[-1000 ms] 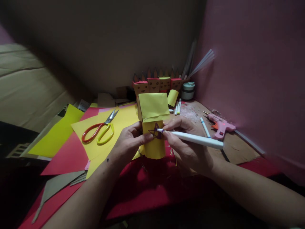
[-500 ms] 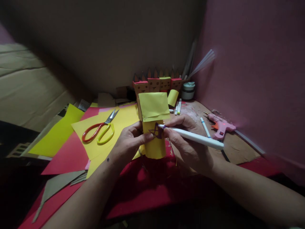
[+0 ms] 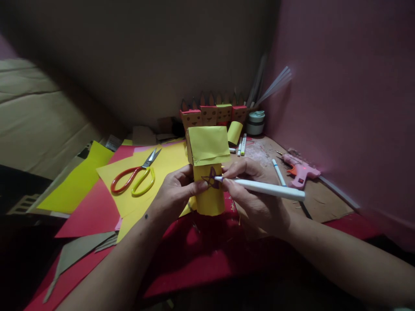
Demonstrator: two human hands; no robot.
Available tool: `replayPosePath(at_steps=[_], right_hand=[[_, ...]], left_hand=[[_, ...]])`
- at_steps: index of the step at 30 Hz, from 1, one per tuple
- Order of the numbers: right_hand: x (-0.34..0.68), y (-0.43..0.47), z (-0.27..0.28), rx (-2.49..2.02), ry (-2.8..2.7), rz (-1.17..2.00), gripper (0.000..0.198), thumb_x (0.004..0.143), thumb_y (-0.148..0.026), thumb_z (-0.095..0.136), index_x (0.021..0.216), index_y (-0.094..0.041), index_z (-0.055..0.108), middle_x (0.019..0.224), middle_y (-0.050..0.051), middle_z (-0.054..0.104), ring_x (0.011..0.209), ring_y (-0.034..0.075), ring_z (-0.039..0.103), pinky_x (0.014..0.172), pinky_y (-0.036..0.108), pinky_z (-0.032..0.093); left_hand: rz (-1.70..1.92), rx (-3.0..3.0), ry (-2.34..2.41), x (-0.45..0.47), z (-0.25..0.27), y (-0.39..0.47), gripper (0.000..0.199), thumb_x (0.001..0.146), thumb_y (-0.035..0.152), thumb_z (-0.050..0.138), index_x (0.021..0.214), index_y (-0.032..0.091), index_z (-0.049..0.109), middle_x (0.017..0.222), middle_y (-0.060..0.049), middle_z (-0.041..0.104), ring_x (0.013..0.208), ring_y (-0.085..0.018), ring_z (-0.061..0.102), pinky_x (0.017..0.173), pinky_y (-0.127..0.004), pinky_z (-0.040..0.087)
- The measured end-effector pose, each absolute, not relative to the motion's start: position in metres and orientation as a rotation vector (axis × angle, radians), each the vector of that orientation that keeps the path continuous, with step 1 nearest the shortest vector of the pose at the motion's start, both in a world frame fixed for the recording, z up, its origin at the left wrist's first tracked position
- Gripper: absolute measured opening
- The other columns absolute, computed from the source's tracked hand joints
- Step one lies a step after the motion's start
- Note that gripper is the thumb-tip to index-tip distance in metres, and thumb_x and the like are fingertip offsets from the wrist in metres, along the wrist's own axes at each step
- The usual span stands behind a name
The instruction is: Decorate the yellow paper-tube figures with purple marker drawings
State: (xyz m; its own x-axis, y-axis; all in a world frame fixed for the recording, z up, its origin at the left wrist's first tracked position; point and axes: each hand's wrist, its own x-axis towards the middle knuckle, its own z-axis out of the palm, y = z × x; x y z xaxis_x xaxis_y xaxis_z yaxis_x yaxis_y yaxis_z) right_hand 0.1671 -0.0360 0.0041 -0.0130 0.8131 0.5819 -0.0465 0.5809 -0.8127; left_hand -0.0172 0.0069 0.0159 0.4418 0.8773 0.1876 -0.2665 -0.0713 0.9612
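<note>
My left hand (image 3: 181,188) grips a yellow paper figure (image 3: 209,147) by its left side, thumb on the front. The figure has a boxy, flat-topped head over a tube-shaped body and stands upright. On the body is a dark purple bow-like drawing (image 3: 210,178), its right half more filled with colour. Between the thumb and fingers of my right hand (image 3: 251,190) is a white marker pen (image 3: 269,188), its tip touching the drawing. Fingers behind the figure are hidden.
Scissors (image 3: 142,170) lie on yellow paper (image 3: 165,160) at left, beside red sheets (image 3: 90,207). A pink glue gun (image 3: 301,170) rests at right near a loose marker (image 3: 279,172). Behind stand several cardboard figures (image 3: 209,114), a yellow paper roll (image 3: 235,132) and a lidded jar (image 3: 256,123).
The marker tip has moved slightly down and left across the drawing, with my right hand tilting the pen flatter. More purple appears on the right half. My left hand keeps its hold.
</note>
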Motion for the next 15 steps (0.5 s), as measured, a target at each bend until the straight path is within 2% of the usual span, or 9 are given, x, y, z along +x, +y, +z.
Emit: replayPosePath(at_steps=[5, 9, 12, 15], right_hand=[[0.1661, -0.0367, 0.0066, -0.708, -1.398, 0.765, 0.009, 0.092, -0.026, 0.071, 0.087, -0.025, 0.063, 0.08, -0.001, 0.064, 0.079, 0.018, 0.064, 0.071, 0.033, 0.055], [0.1657, -0.0366, 0.0093, -0.654, -1.389, 0.783, 0.007, 0.093, -0.025, 0.071, 0.091, -0.024, 0.064, 0.082, -0.001, 0.065, 0.072, 0.015, 0.061, 0.073, 0.033, 0.055], [0.1654, -0.0362, 0.0103, -0.661, -1.392, 0.785, 0.007, 0.093, -0.026, 0.07, 0.092, -0.024, 0.064, 0.082, 0.0, 0.066, 0.073, 0.016, 0.063, 0.075, 0.034, 0.057], [0.1651, -0.036, 0.0098, -0.668, -1.394, 0.762, 0.007, 0.093, -0.026, 0.07, 0.092, -0.024, 0.064, 0.083, 0.001, 0.067, 0.081, 0.019, 0.067, 0.075, 0.034, 0.057]], left_hand=[[1.05, 1.307, 0.624, -0.0177, 0.015, 0.0064, 0.029, 0.073, 0.03, 0.088, 0.1, 0.02, 0.083, 0.106, -0.01, 0.082, 0.102, -0.029, 0.075, 0.095, -0.038, 0.057], [1.067, 1.281, 0.649, -0.0176, 0.0144, 0.0061, 0.034, 0.071, 0.03, 0.09, 0.102, 0.019, 0.083, 0.103, -0.01, 0.082, 0.099, -0.029, 0.075, 0.097, -0.04, 0.056], [1.074, 1.27, 0.638, -0.017, 0.0147, 0.0064, 0.035, 0.07, 0.03, 0.09, 0.102, 0.019, 0.082, 0.101, -0.009, 0.082, 0.098, -0.029, 0.075, 0.097, -0.041, 0.056], [1.071, 1.266, 0.637, -0.0164, 0.0154, 0.0062, 0.036, 0.07, 0.029, 0.09, 0.103, 0.018, 0.082, 0.102, -0.01, 0.082, 0.099, -0.029, 0.075, 0.097, -0.041, 0.056]])
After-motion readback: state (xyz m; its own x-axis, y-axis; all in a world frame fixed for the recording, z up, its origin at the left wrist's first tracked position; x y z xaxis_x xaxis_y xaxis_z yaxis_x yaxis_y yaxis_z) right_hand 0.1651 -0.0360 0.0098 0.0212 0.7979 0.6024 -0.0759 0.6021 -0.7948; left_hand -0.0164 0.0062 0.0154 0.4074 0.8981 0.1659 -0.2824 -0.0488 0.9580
